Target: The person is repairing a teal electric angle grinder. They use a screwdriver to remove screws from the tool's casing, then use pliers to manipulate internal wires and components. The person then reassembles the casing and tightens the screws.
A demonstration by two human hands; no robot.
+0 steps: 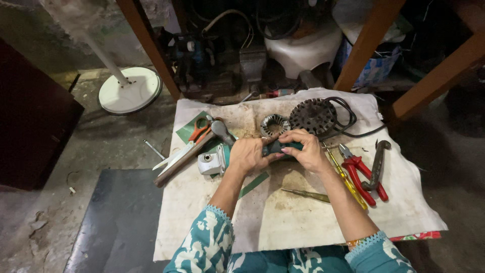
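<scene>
The dark green part (277, 147) sits near the middle of the cloth-covered surface (283, 217), held between both hands just in front of the small round stator ring (274, 124). It appears to be a rigid housing piece of a power tool, probably moulded plastic: stiff, light to moderate in weight, and unlikely to deform under finger pressure. Its visible face looks smooth, so a grip across opposite edges is judged more secure than one on the flat.

The left hand (248, 153) is curled closed around the left end of the part, thumb on top. The right hand (304, 149) covers the right end with its fingers (289, 136) bent down and pressed on the top edge; both hands grip the part.

Close by lie a grey metal gear head (212, 163) at left, orange-handled scissors (199, 129), a yellow-handled screwdriver (347, 181) and red-handled pliers (359, 172) at right, and a larger perforated disc (313, 116) behind.
</scene>
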